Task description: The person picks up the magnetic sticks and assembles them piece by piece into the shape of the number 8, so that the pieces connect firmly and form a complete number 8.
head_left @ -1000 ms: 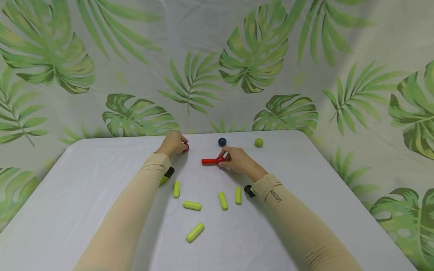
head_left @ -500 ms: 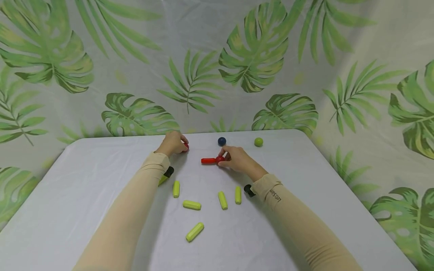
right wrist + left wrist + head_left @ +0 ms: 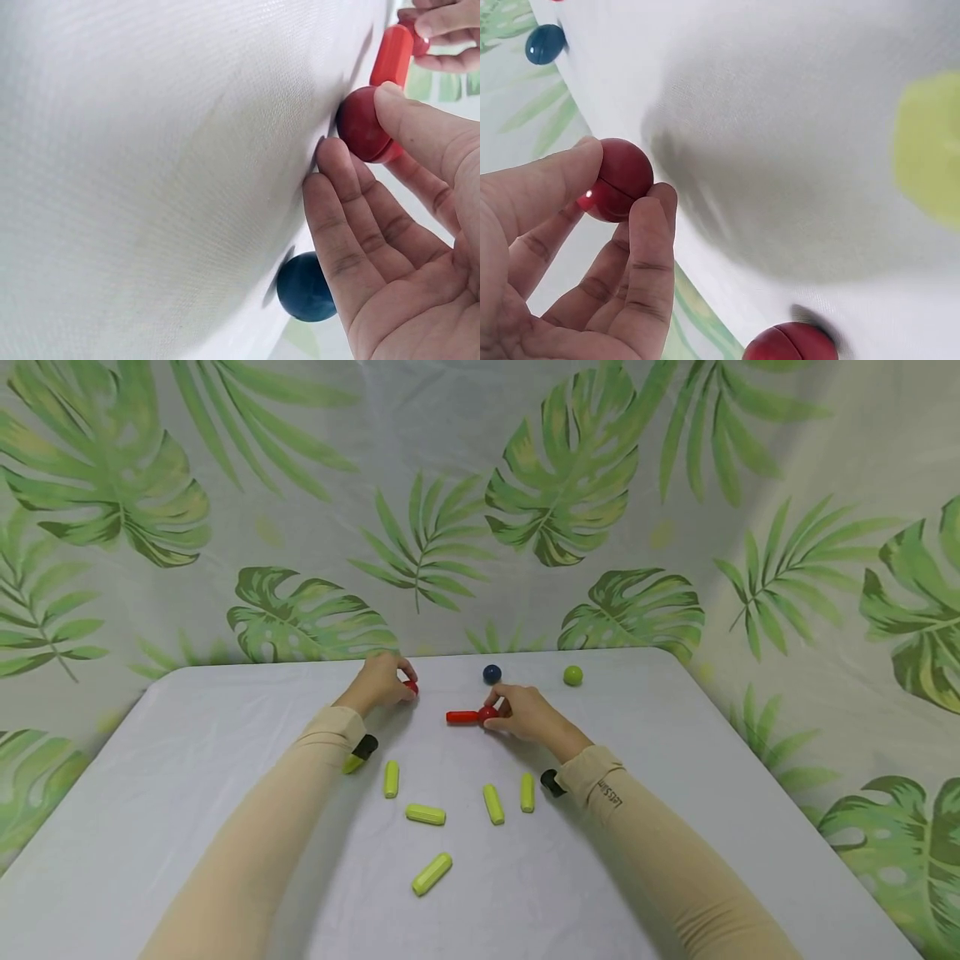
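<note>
My left hand (image 3: 381, 681) pinches a glossy red ball (image 3: 626, 176) between thumb and fingertips near the table's back edge. A second red ball (image 3: 791, 343) lies close by in the left wrist view; my hand seems to hide it from the head view. At the middle back, the thumb and fingers of my right hand (image 3: 528, 714) hold another red ball (image 3: 364, 124) against the table. It meets the end of a short red stick (image 3: 461, 717), which points left. A dark blue ball (image 3: 492, 674) sits just behind my right hand.
A green ball (image 3: 573, 676) stands at the back right. Several yellow-green sticks (image 3: 425, 814) lie scattered mid-table. Near the left sleeve is a black piece (image 3: 366, 746) with a yellow-green stick; another black piece (image 3: 552, 783) is partly behind the right cuff. A leaf-print cloth (image 3: 450, 510) hangs behind.
My left wrist and sleeve have shifted slightly left and toward me, uncovering more of the red ball in its fingers. The right hand has stayed in place on its ball.
</note>
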`<state>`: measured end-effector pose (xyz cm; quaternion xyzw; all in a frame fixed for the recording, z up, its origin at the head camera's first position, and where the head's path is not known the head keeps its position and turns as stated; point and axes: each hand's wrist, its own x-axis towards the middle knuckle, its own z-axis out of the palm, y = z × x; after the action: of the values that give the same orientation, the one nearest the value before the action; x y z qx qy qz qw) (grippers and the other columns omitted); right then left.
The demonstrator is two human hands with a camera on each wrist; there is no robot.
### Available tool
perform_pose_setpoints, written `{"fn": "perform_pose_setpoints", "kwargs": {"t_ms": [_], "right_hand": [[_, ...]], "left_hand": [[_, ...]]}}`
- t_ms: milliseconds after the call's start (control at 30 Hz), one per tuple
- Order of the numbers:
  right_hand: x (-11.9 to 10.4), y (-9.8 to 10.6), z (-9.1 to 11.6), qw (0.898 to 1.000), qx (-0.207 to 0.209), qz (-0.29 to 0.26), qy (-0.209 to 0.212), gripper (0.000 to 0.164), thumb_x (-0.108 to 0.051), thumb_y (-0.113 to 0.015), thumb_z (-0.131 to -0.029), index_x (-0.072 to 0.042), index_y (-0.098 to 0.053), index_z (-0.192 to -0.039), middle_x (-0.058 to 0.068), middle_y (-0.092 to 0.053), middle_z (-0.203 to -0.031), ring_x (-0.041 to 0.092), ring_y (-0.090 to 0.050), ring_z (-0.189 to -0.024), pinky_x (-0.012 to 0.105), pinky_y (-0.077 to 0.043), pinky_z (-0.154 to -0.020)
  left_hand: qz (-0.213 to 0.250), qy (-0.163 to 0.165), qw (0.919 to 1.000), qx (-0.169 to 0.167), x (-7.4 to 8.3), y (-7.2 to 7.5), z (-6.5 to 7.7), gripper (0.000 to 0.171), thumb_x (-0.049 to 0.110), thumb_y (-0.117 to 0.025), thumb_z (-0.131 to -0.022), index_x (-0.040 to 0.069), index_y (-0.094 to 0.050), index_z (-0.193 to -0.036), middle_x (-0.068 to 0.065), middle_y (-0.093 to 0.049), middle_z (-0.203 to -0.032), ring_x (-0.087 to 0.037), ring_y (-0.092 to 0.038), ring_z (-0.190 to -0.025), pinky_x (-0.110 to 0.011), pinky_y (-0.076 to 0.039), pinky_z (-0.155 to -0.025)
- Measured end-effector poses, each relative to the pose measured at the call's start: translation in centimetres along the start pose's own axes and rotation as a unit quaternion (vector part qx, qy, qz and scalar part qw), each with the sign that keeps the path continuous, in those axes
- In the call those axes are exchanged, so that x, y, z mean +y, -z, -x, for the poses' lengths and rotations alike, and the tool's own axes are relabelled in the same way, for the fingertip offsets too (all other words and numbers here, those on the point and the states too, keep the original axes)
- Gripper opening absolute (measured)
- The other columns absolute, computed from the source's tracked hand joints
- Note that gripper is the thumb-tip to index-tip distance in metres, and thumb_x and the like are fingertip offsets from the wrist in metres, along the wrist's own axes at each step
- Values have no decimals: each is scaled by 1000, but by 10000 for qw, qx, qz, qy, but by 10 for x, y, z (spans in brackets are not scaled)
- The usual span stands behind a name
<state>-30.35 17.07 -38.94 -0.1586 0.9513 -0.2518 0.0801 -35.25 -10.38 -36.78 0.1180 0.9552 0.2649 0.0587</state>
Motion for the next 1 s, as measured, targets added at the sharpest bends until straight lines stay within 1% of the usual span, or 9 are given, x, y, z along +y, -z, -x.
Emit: {"fn": "perform_pose_setpoints", "kwargs": {"t_ms": [167,300,400,500,567,667,833,1000], "right_hand": [[0,-1,1,10000,5,0,-63,30,-22,-79,-100,-10,-68,-125,9,-73,-103,19,-63,-82,24,-51,-72],[1,-1,2,9999,15,35,-97,30,-23,-79,-100,-11,-68,-125,9,-73,-104,20,-63,-84,25,-52,-74],[0,-1,2,9999,4,27,-105,30,-23,-78,-101,-11,-67,-126,10,-73,-104,20,-63,-84,26,-52,-74],[0,-1,2,9999,3,18,-106,30,-23,-78,-101,-11,-67,-126,9,-73,-104,20,-63,-85,26,-52,-74],[0,-1,2,9999,3,2,-110,30,-23,-78,-100,-11,-67,-126,9,-73,-104,20,-63,-85,26,-52,-75],[0,-1,1,10000,3,-3,-93,30,-23,-79,-100,-11,-67,-126,9,-74,-104,20,-63,-86,26,-52,-75],[0,0,0,10000,-14,29,-94,31,-23,-78,-101,-11,-67,-126,9,-74,-105,19,-63,-84,25,-52,-73],[0,-1,0,9999,-21,53,-97,31,-23,-78,-100,-11,-67,-126,10,-74,-105,19,-63,-84,24,-52,-73]], "left_hand": [[90,-202,9996,-146,1,1,5,30,13,-82,-92,7,-76,-121,-19,-75,-117,-29,-67,-104,-38,-54,-89],[230,-264,9988,-327,4,0,10,28,12,-83,-91,9,-76,-118,-19,-79,-114,-28,-71,-100,-32,-55,-80],[314,-341,9979,-443,6,-1,14,27,13,-84,-90,10,-76,-116,-19,-79,-115,-28,-70,-101,-32,-55,-81],[333,-411,9971,-553,8,-2,19,27,13,-84,-91,11,-75,-116,-19,-78,-116,-29,-70,-104,-35,-55,-85],[342,-400,9967,-614,9,-3,22,26,13,-84,-91,11,-75,-115,-18,-79,-115,-29,-70,-104,-35,-55,-86],[357,-385,9964,-664,9,-5,26,26,14,-84,-91,12,-74,-115,-17,-79,-113,-27,-70,-101,-34,-55,-85],[502,-352,9956,-713,9,-9,29,26,13,-85,-91,12,-74,-114,-15,-79,-110,-24,-70,-96,-29,-55,-80],[583,-346,9948,-761,9,-13,31,26,12,-85,-91,11,-74,-114,-15,-79,-109,-23,-70,-93,-27,-54,-78]]}}
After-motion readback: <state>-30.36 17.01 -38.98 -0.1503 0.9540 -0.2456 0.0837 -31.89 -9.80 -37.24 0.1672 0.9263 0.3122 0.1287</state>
